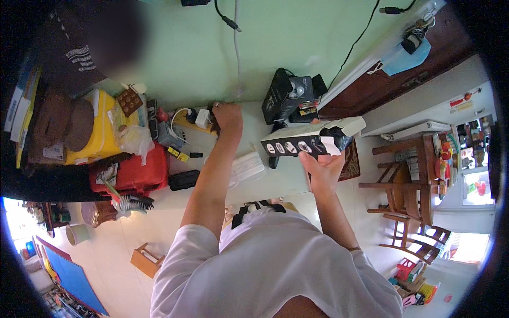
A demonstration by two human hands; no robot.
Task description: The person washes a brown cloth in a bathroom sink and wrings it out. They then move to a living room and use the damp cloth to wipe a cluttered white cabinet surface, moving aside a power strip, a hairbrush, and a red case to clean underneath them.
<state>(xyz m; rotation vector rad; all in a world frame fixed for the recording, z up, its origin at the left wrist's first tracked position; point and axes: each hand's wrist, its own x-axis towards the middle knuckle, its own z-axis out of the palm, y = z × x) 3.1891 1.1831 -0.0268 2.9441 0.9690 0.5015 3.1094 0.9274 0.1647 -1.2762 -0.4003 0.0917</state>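
My right hand [326, 169] grips a black-and-white cardboard box [294, 144] above the right end of a pale tabletop [278, 189]. The flaps at the box's right end stand apart, and black plastic [340, 139] shows inside. At the back of the table, by the green wall, my left hand [228, 116] is curled with its fingers turned away from view. Something dark shows at its left edge; whether the hand holds it is hidden. Right beside that hand, a white plug adapter [203, 118] and a black plug [191, 116] sit on a yellowish power strip [183, 119].
Behind the held box stands an opened black box [292, 93]. A white case-like object [246, 167] and a black pouch [183, 180] lie nearer me. Red [131, 171] and yellow [89, 131] containers crowd the left. Cables [237, 51] hang down the wall.
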